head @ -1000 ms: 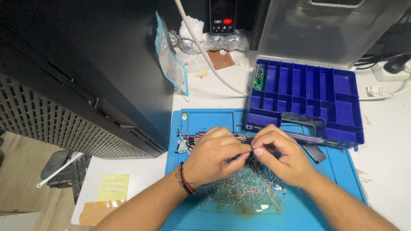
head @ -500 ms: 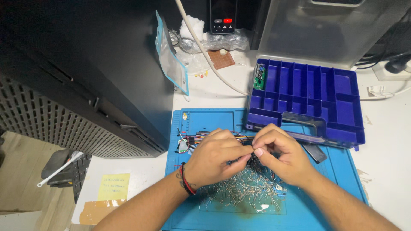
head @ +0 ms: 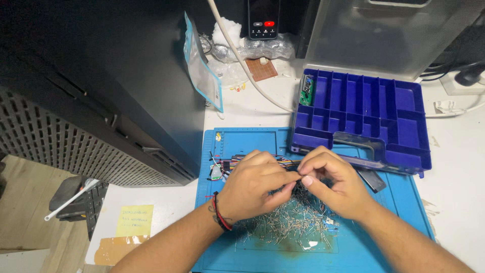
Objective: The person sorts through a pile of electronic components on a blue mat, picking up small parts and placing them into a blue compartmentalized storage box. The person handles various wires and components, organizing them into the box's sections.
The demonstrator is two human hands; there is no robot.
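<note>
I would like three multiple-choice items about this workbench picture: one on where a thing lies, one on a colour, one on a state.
1. Where does the small green circuit board lie?
A. in the far-left compartment of the blue organiser box
B. on the yellow note
C. under the left hand

2. What colour is the mat beneath the hands?
A. red
B. blue
C. grey

3. How is the organiser's clear lid?
A. shut
B. taken off, on the floor
C. raised open

Answers:
1 A: the board stands in the box's far-left corner.
2 B: the mat under the left hand and right hand is blue.
3 C: the lid stands up behind the open compartments.
</note>
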